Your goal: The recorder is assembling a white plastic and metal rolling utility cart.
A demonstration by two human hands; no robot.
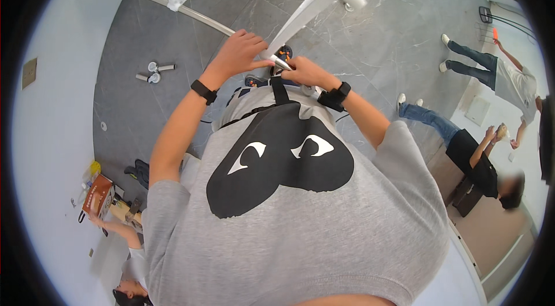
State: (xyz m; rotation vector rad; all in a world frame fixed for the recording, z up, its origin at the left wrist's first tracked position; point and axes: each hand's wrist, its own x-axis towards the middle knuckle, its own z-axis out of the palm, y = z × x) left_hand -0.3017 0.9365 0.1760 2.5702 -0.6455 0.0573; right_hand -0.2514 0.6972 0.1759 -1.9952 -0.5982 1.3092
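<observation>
Forearms extended, converging; left grip curled, right grip pinched, near together.

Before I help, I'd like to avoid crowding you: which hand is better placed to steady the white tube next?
Probably the left hand: it lies over the white tube near its end. The right hand is at the silver cylinder instead.

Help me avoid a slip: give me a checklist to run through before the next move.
1. Left hand on the white pole: ok, its fingers curl over the end.
2. Right hand on the metal tube: ok, fingers at its near end.
3. Pole and tube joined: cannot tell, the left hand hides that spot.
4. Feet out from under the work: not ok, a dark shoe shows right behind the tube.
5. Caster-like parts clear of the feet: ok, lying apart on the floor, leftward.
</observation>
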